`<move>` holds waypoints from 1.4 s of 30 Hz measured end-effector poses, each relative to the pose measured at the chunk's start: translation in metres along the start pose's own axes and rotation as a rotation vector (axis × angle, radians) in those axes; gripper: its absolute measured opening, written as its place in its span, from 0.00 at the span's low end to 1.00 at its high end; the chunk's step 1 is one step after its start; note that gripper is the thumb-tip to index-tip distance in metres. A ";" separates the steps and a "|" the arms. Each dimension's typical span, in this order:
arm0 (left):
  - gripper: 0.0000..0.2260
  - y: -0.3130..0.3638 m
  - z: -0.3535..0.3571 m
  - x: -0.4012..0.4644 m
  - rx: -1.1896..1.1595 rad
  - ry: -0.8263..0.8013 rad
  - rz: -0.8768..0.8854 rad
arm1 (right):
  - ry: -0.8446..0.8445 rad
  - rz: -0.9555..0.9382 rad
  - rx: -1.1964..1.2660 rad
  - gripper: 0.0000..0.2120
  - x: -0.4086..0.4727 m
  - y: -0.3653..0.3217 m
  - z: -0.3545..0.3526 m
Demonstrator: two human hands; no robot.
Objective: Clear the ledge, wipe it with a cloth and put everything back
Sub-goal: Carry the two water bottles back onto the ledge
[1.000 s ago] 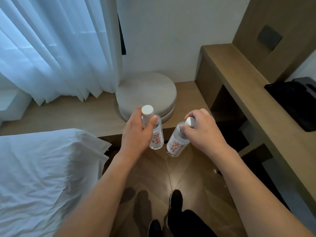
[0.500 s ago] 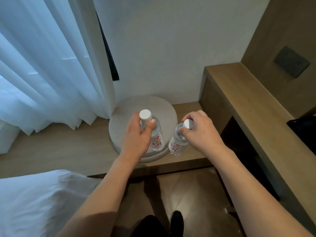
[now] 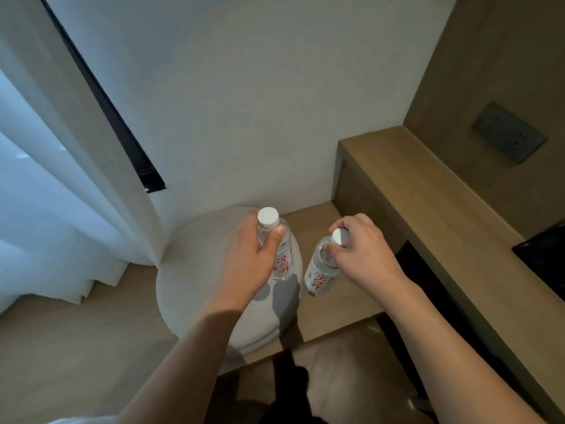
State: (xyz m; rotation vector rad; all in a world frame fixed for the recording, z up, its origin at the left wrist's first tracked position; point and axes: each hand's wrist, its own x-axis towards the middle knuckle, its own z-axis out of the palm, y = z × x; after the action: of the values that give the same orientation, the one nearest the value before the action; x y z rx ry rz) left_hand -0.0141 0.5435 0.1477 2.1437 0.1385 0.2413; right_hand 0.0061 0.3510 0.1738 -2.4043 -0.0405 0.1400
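Observation:
I carry two clear water bottles with white caps and red lettering. My left hand [image 3: 249, 258] grips the neck of the left bottle [image 3: 282, 260], which hangs upright over the round grey cushion [image 3: 195, 270]. My right hand [image 3: 360, 255] pinches the right bottle [image 3: 319, 275] just under its cap; it tilts a little over the low wooden ledge [image 3: 333, 307]. Whether either bottle's base touches a surface is unclear.
A higher wooden desk [image 3: 428, 209] runs along the right, with a black object [image 3: 547, 255] at its near end and a grey socket plate [image 3: 509, 137] on the panel behind. White curtains [image 3: 61, 194] hang at left, touching the cushion.
Both hands have carried the bottles forward, from over the floor to above the cushion and ledge. My view has moved closer and the bed has dropped out of sight.

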 end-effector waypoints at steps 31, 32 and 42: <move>0.09 0.220 0.310 -0.104 -0.184 -1.076 0.593 | 0.797 0.901 0.046 0.12 -0.229 0.212 -0.176; 0.09 0.227 0.318 -0.112 -0.196 -1.088 0.594 | 0.807 0.904 0.048 0.12 -0.238 0.221 -0.182; 0.10 0.296 0.392 -0.175 -0.180 -1.116 0.662 | 0.882 0.879 0.096 0.10 -0.303 0.308 -0.245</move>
State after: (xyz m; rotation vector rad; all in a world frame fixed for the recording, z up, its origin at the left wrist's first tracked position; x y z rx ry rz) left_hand -0.0945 0.0284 0.1632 1.7917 -1.1817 -0.5612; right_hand -0.2700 -0.0612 0.1756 -2.0246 1.3716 -0.5067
